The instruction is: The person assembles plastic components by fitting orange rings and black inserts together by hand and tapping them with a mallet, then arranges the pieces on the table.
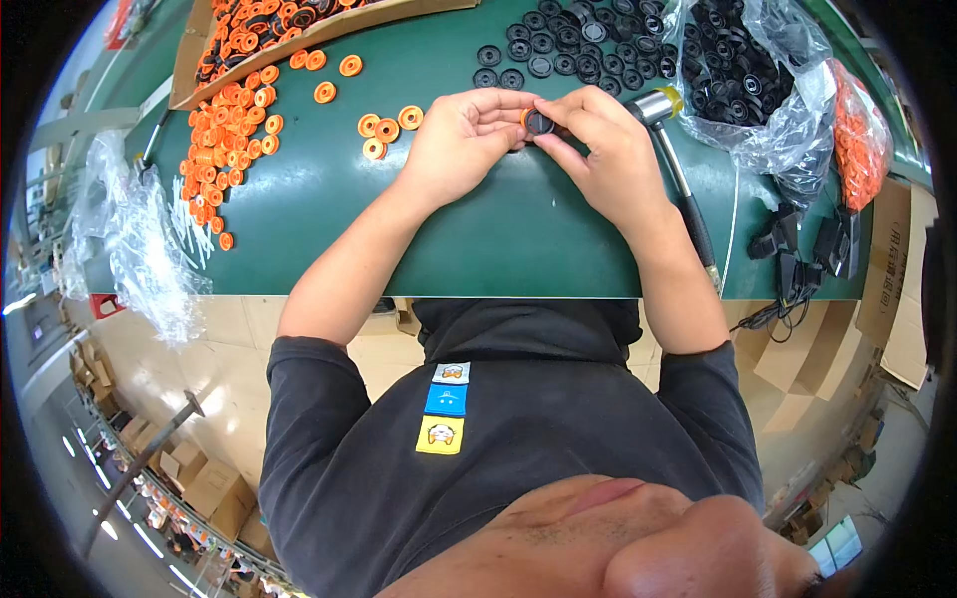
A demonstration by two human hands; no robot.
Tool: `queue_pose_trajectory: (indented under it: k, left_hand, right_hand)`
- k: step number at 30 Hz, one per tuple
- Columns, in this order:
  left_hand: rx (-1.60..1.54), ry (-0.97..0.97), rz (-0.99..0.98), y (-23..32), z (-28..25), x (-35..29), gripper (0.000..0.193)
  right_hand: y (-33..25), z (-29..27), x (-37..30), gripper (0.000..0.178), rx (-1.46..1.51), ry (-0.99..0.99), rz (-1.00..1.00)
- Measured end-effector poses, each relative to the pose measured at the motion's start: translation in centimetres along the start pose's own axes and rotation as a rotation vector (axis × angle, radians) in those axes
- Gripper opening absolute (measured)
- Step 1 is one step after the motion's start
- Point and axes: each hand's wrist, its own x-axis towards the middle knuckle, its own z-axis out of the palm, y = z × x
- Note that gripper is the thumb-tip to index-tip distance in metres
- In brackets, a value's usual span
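Observation:
Over the middle of the table, both hands meet on one small round part, an orange wheel with a black disc [539, 123] on its face. My left hand [461, 143] is closed, its fingertips on the orange side. From the right, my right hand [605, 148] pinches the same part between thumb and fingers at the black side. Whether the disc is fully seated in the wheel cannot be made out. Several loose orange wheels [387, 130] lie left of my left hand. A mallet [670, 149] with a silver head and a yellow face lies against my right wrist.
Loose black discs [565, 40] spread at the back, beside a clear plastic bag [738, 85] of more. Orange wheels [224, 135] heap at left below a cardboard box [289, 48]. Crumpled plastic [140, 234] hangs over the left edge; black power adapters [797, 254] lie at right.

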Motion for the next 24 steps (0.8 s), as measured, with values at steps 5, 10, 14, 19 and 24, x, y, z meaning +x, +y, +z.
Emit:
queue_pose_trajectory:
  k: [5,10,14,19,24]
  left_hand:
    - [0.025,-0.004,-0.031,-0.08,0.10,-0.08,0.033]
    - [-0.043,-0.005,-0.037,-0.09,0.16,-0.02,0.033]
    - [0.015,-0.054,-0.070,-0.12,0.02,0.07,0.037]
    - [-0.025,-0.048,-0.065,-0.15,0.02,0.12,0.035]
    - [-0.039,-0.043,-0.029,-0.34,-0.11,0.00,0.037]
  right_hand:
    - [-0.22,-0.21,-0.06,0.033,0.000,-0.027,0.047]
    - [-0.18,-0.22,-0.09,0.033,0.003,-0.020,0.019]
    - [-0.13,-0.09,-0.18,0.033,0.028,-0.028,0.052]
    - [-0.22,0.05,-0.11,0.033,0.012,-0.017,0.053]
    - [-0.70,0.10,0.10,0.031,0.018,-0.009,0.062]
